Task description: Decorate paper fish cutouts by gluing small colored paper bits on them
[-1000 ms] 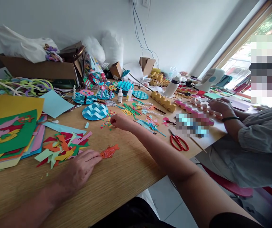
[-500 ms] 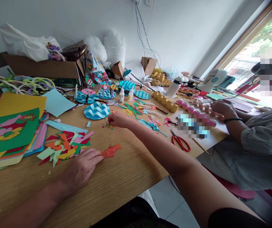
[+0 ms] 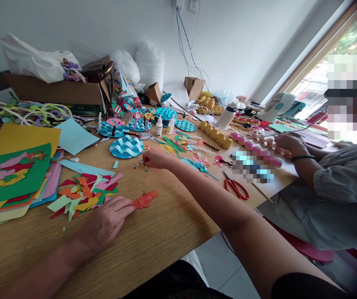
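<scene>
An orange paper fish with darker drawn lines lies flat on the wooden table. My left hand rests beside it, fingers stretched out and lying flat, fingertips touching its head end; the thumb is hidden. Farther out, my right hand is over a scatter of tiny coloured paper dots. Its fingers are curled and pressed together at the dots; whether one is caught between them is too small to see. Just behind lies a round disc with blue and white wavy strips.
Coloured paper scraps are heaped near my left hand, beside stacked paper sheets. Two glue bottles stand behind the dots. Red-handled scissors lie to the right. A co-worker's hands are at the right, near a pink egg-carton strip.
My view has shifted slightly. Both hands stay almost where they were, the left at the fish and the right at the dots. The co-worker's head has moved a little to the left.
</scene>
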`<control>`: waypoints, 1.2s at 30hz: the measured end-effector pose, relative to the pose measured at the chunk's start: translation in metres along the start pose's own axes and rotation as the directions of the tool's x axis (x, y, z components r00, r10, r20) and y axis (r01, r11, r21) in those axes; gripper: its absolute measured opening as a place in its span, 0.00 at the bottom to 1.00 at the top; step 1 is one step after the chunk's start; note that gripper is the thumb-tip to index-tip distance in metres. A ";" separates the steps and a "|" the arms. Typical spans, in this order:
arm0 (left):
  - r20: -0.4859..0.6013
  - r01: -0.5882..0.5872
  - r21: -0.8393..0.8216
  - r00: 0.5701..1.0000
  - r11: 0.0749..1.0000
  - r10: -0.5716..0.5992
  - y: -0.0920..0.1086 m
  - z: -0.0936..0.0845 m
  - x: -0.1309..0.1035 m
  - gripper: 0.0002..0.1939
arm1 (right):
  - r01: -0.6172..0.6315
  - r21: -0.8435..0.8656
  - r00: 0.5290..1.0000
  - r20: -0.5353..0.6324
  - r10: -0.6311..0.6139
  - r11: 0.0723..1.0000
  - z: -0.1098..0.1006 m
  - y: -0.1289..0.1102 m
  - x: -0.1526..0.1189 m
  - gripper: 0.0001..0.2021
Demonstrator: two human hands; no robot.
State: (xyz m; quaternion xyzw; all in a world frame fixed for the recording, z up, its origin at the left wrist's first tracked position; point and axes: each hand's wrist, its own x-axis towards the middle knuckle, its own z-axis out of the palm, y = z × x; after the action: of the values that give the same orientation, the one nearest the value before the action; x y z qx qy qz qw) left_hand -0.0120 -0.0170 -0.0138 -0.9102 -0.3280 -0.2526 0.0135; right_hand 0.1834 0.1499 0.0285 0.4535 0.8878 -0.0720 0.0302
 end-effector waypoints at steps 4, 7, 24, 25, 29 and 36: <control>0.013 -0.006 -0.003 1.000 1.000 0.007 -0.001 0.000 -0.001 0.19 | -0.001 0.042 1.000 -0.006 0.001 0.999 0.004 0.006 -0.001 0.11; 0.021 0.018 -0.011 1.000 1.000 -0.018 -0.001 0.001 -0.002 0.19 | -0.004 0.051 1.000 0.011 0.003 0.999 0.002 0.009 -0.006 0.11; 0.015 -0.006 -0.005 1.000 1.000 0.006 -0.003 0.001 -0.001 0.19 | 0.025 0.003 0.999 -0.026 -0.025 1.000 -0.004 -0.006 -0.001 0.12; 0.021 -0.008 -0.007 1.000 1.000 0.009 -0.003 0.000 -0.001 0.19 | 0.026 0.001 0.999 -0.021 -0.026 1.000 -0.005 -0.007 -0.001 0.12; 0.029 -0.017 -0.009 0.999 1.000 0.017 -0.002 -0.002 0.000 0.18 | 0.003 -0.015 0.999 0.035 -0.003 1.000 -0.009 -0.010 -0.001 0.12; 0.020 -0.016 -0.003 1.000 1.000 0.016 0.000 -0.003 0.002 0.18 | -0.017 -0.042 0.995 0.101 0.022 0.999 -0.013 -0.016 0.005 0.13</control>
State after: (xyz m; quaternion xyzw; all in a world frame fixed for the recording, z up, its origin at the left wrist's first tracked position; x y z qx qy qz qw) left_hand -0.0121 -0.0167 -0.0098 -0.9153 -0.3207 -0.2436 0.0110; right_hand 0.1678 0.1465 0.0422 0.4572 0.8819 -0.0765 0.0854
